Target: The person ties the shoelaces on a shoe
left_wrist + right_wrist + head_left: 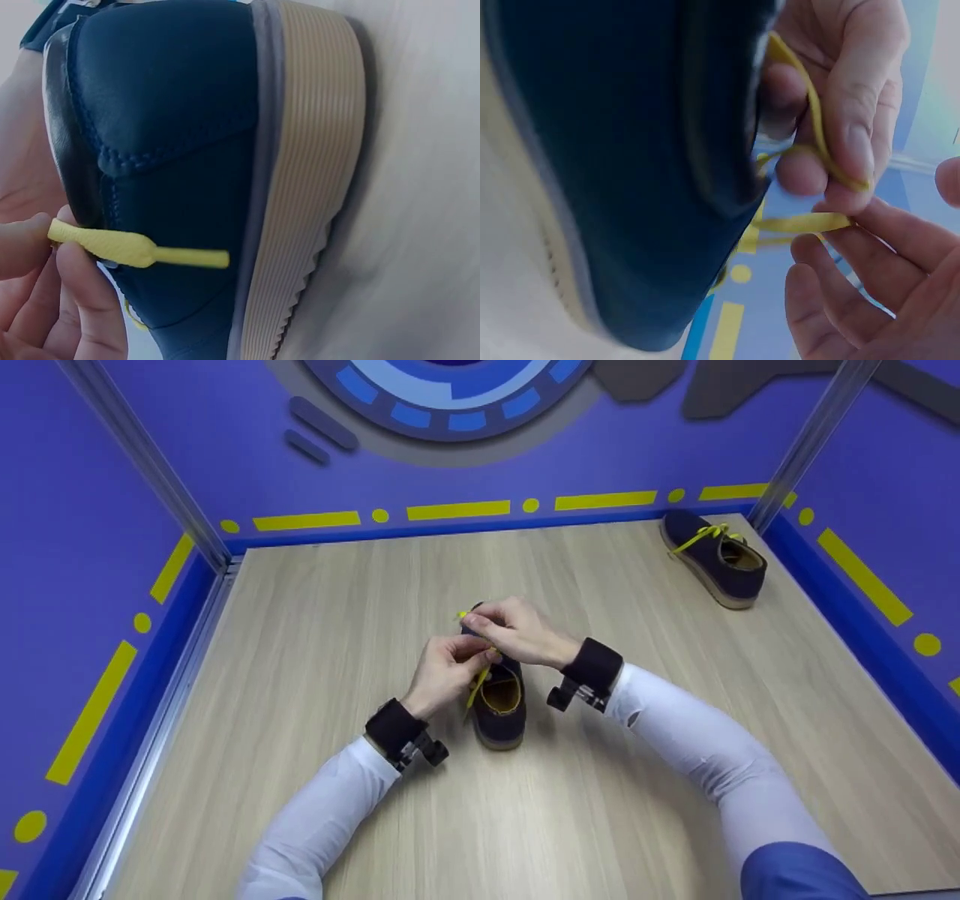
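Note:
A dark navy shoe (499, 729) with a tan sole stands on the table, its heel toward me. My left hand (444, 676) is over its lacing and pinches a yellow shoelace (112, 244) between thumb and fingers. The lace's tip hangs free along the side of the shoe in the left wrist view. Beside it, over the toe end, is my right hand (529, 634). In the right wrist view its fingers (900, 262) are extended and meet a yellow lace strand (802, 222), the thumb apart from them. Both hands hide most of the lacing from above.
A matching shoe (716, 559) with tied yellow laces sits in the far right corner of the wooden table (337, 607). Blue walls (487, 472) with yellow marks rise at the back and both sides, with metal posts (150, 457) in the corners.

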A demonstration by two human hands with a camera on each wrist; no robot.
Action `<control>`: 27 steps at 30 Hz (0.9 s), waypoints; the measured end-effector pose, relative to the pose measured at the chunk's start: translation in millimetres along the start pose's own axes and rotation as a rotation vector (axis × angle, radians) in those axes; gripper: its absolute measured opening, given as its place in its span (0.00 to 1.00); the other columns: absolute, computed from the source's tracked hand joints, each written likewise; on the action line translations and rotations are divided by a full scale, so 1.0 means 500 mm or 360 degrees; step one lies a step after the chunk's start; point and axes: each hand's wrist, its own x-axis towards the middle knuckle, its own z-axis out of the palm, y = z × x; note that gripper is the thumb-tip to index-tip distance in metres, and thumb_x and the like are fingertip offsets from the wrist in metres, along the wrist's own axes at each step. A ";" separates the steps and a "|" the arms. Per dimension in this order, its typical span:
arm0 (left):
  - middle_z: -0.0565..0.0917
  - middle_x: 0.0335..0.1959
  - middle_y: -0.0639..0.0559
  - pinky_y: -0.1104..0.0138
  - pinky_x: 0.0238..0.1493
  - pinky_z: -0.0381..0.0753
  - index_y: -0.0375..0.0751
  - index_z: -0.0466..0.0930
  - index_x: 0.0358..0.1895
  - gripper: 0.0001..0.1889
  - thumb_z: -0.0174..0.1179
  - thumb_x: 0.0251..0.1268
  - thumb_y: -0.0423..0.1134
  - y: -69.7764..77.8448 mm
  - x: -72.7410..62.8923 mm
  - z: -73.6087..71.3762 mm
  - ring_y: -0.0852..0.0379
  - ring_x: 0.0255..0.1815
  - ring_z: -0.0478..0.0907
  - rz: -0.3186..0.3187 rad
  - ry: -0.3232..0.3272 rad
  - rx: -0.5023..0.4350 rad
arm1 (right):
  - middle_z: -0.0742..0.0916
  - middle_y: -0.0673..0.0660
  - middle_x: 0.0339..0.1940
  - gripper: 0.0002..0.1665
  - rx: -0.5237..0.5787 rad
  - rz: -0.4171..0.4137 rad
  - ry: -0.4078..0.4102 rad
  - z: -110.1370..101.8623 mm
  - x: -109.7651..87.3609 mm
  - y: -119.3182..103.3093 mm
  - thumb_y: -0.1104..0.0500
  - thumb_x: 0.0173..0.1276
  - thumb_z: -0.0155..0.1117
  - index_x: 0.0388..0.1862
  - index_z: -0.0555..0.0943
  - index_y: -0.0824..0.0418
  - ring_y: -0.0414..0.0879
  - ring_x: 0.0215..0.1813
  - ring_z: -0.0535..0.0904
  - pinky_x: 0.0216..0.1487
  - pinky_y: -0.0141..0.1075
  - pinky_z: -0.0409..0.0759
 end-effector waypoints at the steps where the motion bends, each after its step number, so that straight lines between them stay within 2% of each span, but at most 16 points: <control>1: 0.94 0.33 0.43 0.75 0.31 0.82 0.31 0.95 0.48 0.07 0.71 0.77 0.31 0.000 -0.001 0.000 0.65 0.27 0.85 0.0020 0.0000 0.0026 | 0.94 0.59 0.45 0.23 -0.0011 0.0013 -0.0048 0.002 0.003 -0.006 0.50 0.91 0.56 0.54 0.93 0.63 0.46 0.44 0.83 0.50 0.36 0.79; 3: 0.93 0.30 0.44 0.75 0.31 0.80 0.31 0.95 0.45 0.06 0.71 0.76 0.30 0.001 -0.002 0.000 0.65 0.26 0.83 0.0061 0.0000 0.0076 | 0.95 0.60 0.56 0.26 -0.0040 0.0030 -0.0150 0.005 0.007 -0.015 0.47 0.92 0.52 0.64 0.91 0.62 0.50 0.54 0.88 0.60 0.42 0.84; 5: 0.90 0.26 0.45 0.74 0.31 0.79 0.31 0.93 0.40 0.05 0.70 0.75 0.29 0.002 -0.003 0.001 0.64 0.25 0.81 0.0094 -0.0001 0.0115 | 0.92 0.63 0.68 0.31 -0.0087 0.0028 -0.0266 0.008 0.011 -0.021 0.44 0.94 0.47 0.73 0.86 0.63 0.55 0.67 0.88 0.72 0.49 0.84; 9: 0.86 0.22 0.47 0.74 0.29 0.77 0.29 0.88 0.32 0.08 0.67 0.73 0.26 0.002 -0.005 0.001 0.63 0.23 0.79 0.0114 -0.0014 0.0137 | 0.91 0.66 0.68 0.43 -0.0210 -0.0024 -0.0459 0.007 0.015 -0.024 0.35 0.94 0.37 0.76 0.82 0.65 0.61 0.69 0.89 0.73 0.55 0.84; 10: 0.86 0.22 0.46 0.74 0.28 0.77 0.29 0.88 0.32 0.08 0.67 0.73 0.26 0.003 -0.005 0.001 0.62 0.23 0.79 0.0105 -0.0017 0.0133 | 0.92 0.66 0.66 0.45 -0.0231 -0.0024 -0.0478 0.006 0.015 -0.023 0.32 0.94 0.35 0.74 0.83 0.65 0.62 0.68 0.89 0.72 0.56 0.85; 12: 0.88 0.24 0.45 0.73 0.27 0.78 0.30 0.91 0.37 0.06 0.67 0.75 0.27 0.004 -0.006 0.000 0.61 0.23 0.80 0.0070 -0.0023 0.0107 | 0.91 0.66 0.68 0.46 -0.0226 -0.0002 -0.0500 0.002 0.014 -0.020 0.31 0.93 0.34 0.76 0.81 0.65 0.62 0.70 0.88 0.73 0.56 0.84; 14: 0.91 0.27 0.42 0.72 0.25 0.79 0.32 0.93 0.43 0.06 0.68 0.78 0.30 0.006 -0.007 -0.001 0.59 0.23 0.82 0.0035 -0.0029 0.0103 | 0.87 0.65 0.75 0.42 -0.0190 0.0037 -0.0480 -0.004 0.011 -0.014 0.35 0.94 0.37 0.82 0.77 0.65 0.61 0.77 0.84 0.80 0.56 0.80; 17: 0.94 0.35 0.39 0.71 0.25 0.82 0.34 0.94 0.51 0.07 0.68 0.80 0.32 0.009 -0.006 -0.002 0.58 0.26 0.85 -0.0029 -0.0046 0.0061 | 0.84 0.66 0.80 0.33 -0.0090 0.0030 -0.0409 -0.018 0.005 -0.004 0.50 0.92 0.47 0.84 0.74 0.65 0.62 0.81 0.81 0.83 0.55 0.77; 21: 0.95 0.43 0.37 0.71 0.27 0.84 0.32 0.93 0.53 0.09 0.65 0.82 0.30 0.011 -0.003 -0.002 0.60 0.30 0.87 -0.0096 -0.0049 0.0018 | 0.93 0.67 0.63 0.24 -0.0003 -0.0128 -0.0199 -0.037 -0.003 0.013 0.67 0.78 0.57 0.67 0.88 0.69 0.60 0.61 0.91 0.61 0.40 0.88; 24: 0.95 0.44 0.37 0.72 0.28 0.84 0.29 0.91 0.54 0.09 0.63 0.82 0.28 0.012 0.000 -0.002 0.61 0.29 0.86 -0.0129 -0.0036 -0.0025 | 0.96 0.66 0.47 0.18 -0.0008 -0.0291 -0.0024 -0.047 -0.009 0.027 0.72 0.69 0.61 0.51 0.93 0.69 0.56 0.45 0.92 0.44 0.27 0.86; 27: 0.94 0.41 0.39 0.72 0.28 0.83 0.27 0.88 0.57 0.10 0.62 0.82 0.27 0.011 0.004 -0.002 0.62 0.28 0.86 -0.0154 -0.0025 -0.0082 | 0.95 0.65 0.39 0.15 -0.0016 -0.0408 0.0048 -0.052 -0.017 0.042 0.75 0.64 0.67 0.45 0.94 0.67 0.50 0.39 0.90 0.38 0.24 0.85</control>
